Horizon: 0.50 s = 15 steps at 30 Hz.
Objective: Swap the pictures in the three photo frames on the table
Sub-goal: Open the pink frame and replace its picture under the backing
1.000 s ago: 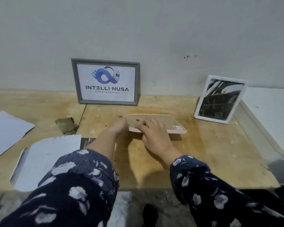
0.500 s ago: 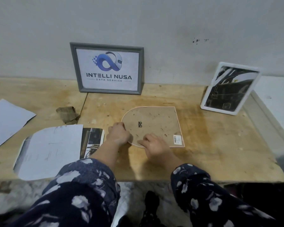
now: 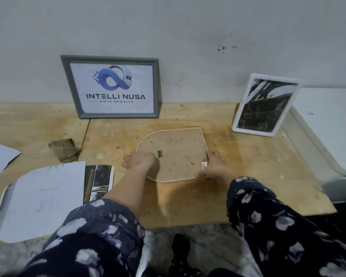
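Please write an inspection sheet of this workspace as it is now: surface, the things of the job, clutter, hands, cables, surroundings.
Surface: wooden table, stained, with a seam left of centre.
Job's things: grey frame with a logo print, upright against the wall; white frame with a dark picture, leaning at the right; arch-shaped frame face down at the centre, its brown backing up.
Clutter: loose photo print partly under a white sheet; another sheet at far left; crumpled brown scrap.
Hands: left hand grips the arch-shaped frame's left edge; right hand holds its right edge.
Cables: nothing seen.
Surroundings: grey wall with dark marks; white appliance at right.
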Available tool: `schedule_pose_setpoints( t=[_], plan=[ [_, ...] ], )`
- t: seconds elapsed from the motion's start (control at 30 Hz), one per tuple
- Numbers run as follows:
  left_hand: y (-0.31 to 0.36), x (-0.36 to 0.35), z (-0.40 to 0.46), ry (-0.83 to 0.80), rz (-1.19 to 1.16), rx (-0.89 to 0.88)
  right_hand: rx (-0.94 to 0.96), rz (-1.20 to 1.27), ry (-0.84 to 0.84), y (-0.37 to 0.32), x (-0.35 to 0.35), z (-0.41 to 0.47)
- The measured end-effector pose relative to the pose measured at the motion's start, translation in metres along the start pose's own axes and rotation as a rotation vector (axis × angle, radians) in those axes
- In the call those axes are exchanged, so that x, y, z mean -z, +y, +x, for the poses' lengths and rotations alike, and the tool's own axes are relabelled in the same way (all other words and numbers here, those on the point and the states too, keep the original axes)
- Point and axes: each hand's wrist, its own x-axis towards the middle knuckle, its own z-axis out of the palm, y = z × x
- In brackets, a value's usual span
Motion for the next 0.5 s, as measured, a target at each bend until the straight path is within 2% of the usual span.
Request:
schedule_pose_setpoints(
  t=[0.3, 0.5],
  plan=[
    [0.019, 0.002, 0.003, -0.012, 0.123, 0.06, 0.044, -0.01, -0.009, 0.007, 0.003, 0.007],
    [0.021, 0.002, 0.006, -0.007, 0.121, 0.073, 0.044, -0.044, -0.024, 0.004, 0.007, 0.011]
  ],
)
